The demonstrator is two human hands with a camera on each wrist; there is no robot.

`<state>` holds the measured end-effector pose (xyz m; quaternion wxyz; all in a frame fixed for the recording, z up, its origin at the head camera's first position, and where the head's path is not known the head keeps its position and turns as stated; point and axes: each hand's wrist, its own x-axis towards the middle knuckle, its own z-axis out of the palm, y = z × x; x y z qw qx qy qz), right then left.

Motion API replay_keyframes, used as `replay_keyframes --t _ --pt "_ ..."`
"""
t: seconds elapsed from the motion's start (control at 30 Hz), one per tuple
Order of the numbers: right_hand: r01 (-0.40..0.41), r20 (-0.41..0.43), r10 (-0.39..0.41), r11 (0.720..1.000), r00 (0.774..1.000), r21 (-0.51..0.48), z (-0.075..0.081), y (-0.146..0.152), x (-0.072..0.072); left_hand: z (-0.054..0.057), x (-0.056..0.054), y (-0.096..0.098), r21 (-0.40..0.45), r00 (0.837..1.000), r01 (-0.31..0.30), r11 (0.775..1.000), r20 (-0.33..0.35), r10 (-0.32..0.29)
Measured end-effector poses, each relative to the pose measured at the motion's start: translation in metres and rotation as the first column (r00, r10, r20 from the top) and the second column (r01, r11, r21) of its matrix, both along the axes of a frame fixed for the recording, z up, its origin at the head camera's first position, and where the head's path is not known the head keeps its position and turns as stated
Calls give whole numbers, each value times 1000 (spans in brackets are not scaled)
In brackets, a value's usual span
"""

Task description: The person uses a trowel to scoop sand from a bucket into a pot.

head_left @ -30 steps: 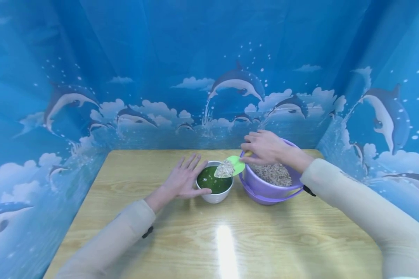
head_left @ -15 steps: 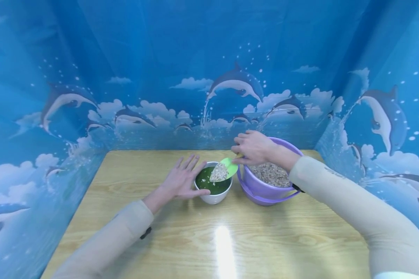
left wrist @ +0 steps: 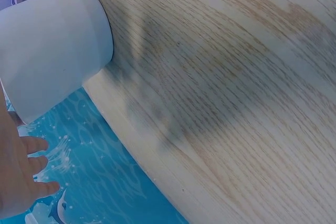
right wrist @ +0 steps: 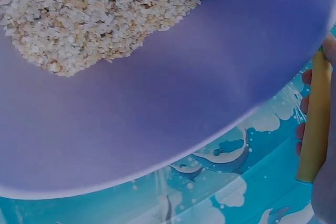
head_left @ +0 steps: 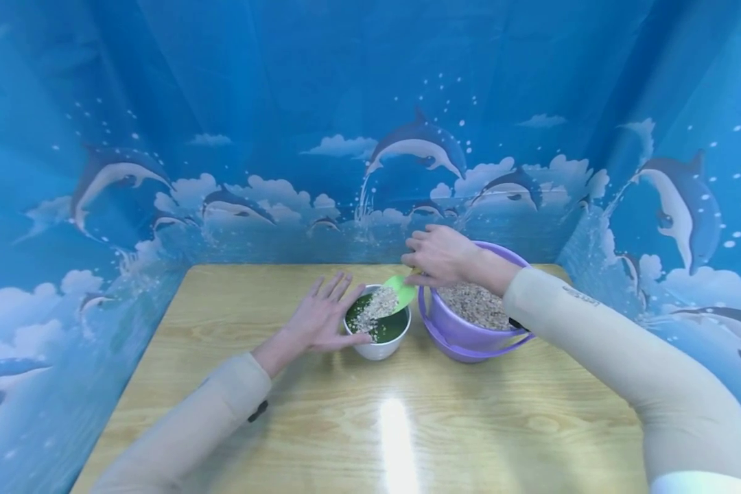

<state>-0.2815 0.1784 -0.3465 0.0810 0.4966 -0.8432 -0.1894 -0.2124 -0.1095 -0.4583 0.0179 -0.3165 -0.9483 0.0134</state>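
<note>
My right hand (head_left: 440,256) grips the yellow handle (right wrist: 316,119) of a small trowel (head_left: 405,293) with a light green blade. The blade tips over a white bowl (head_left: 378,353), and pale gravel (head_left: 378,303) slides from it inside. Dark green shows within the bowl; I cannot tell whether it is liquid or lining. My left hand (head_left: 322,317) rests along the bowl's left side, fingers straight and spread, thumb across the near rim. In the left wrist view the bowl's plain outer wall (left wrist: 58,51) appears beside that hand's fingers.
A purple bucket (head_left: 469,340) holding more gravel (right wrist: 89,14) stands just right of the bowl, its handle lowered at the front. Both stand on a wooden table (head_left: 506,425). A blue dolphin-print curtain (head_left: 272,123) encloses the back and sides.
The right hand has moved left, bringing the trowel farther over the bowl and tilting it. Gravel that lay on the blade now spills into the bowl. The left hand stays put.
</note>
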Motion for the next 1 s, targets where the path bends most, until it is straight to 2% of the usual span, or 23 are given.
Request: replay_keyframes --t 0.27,0.57,1.0 --pt "1 0 -1 999 1000 39 8 -6 1 1 -1 0 -6 1000 -2 1000 7 2" --pt "-12 -44 16 997 999 74 16 -9 5 2 0 0 -13 1000 -1 1000 0 1" --pt "-56 -83 67 990 994 127 31 -11 6 5 1 1 -16 1000 -11 1000 25 12"
